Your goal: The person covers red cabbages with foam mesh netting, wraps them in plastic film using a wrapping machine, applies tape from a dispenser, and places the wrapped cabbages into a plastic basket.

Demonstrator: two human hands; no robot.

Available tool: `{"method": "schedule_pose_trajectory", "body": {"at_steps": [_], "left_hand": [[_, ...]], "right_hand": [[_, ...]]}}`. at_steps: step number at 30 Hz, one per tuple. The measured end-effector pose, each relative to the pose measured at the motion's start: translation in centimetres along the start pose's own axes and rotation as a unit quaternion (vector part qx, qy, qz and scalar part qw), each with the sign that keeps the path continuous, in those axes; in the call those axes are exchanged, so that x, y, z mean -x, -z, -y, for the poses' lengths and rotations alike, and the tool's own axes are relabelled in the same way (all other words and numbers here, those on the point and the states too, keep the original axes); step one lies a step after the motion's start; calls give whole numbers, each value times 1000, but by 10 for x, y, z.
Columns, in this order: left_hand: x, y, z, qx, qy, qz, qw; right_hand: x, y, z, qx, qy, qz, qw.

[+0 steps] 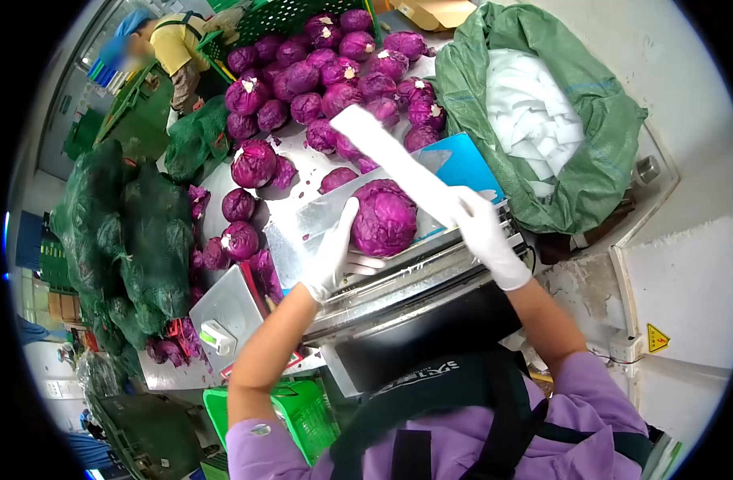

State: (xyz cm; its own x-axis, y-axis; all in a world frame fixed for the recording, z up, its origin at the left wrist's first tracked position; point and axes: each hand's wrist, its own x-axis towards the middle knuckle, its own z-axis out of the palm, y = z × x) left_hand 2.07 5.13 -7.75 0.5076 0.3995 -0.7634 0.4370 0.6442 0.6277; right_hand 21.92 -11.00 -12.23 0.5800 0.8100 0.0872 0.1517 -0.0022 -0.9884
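My left hand, in a white glove, is spread against the left side and underside of a red cabbage. That cabbage rests over a metal and blue surface at the front of the work table. In my gloved right hand, the fingers are closed on the lower end of a long white strip. The strip slants up and left over the cabbage pile, its far end above the cabbages. Under both hands runs a metal machine edge.
A green sack holding folded white pieces stands at the right. Green net bags are stacked at the left. A white-topped box lies near my left forearm, above a green basket. Another person bends at the upper left.
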Motion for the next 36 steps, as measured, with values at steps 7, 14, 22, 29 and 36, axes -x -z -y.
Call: {"method": "schedule_pose_trajectory", "body": {"at_steps": [7, 14, 22, 29, 36], "left_hand": [[-3, 20, 36, -281, -459, -159, 827], [-1, -12, 58, -304, -507, -310, 744], [30, -57, 89, 46, -491, -48, 869], [55, -112, 82, 196, -507, -51, 838], [74, -109, 91, 331, -423, -8, 844]], "right_hand": [[-20, -54, -9, -71, -12, 65, 995], [-33, -50, -19, -142, -33, 80, 986], [34, 5, 87, -52, -5, 380, 924], [67, -47, 67, -67, 17, 172, 983], [83, -56, 73, 59, 243, 10, 968]]}}
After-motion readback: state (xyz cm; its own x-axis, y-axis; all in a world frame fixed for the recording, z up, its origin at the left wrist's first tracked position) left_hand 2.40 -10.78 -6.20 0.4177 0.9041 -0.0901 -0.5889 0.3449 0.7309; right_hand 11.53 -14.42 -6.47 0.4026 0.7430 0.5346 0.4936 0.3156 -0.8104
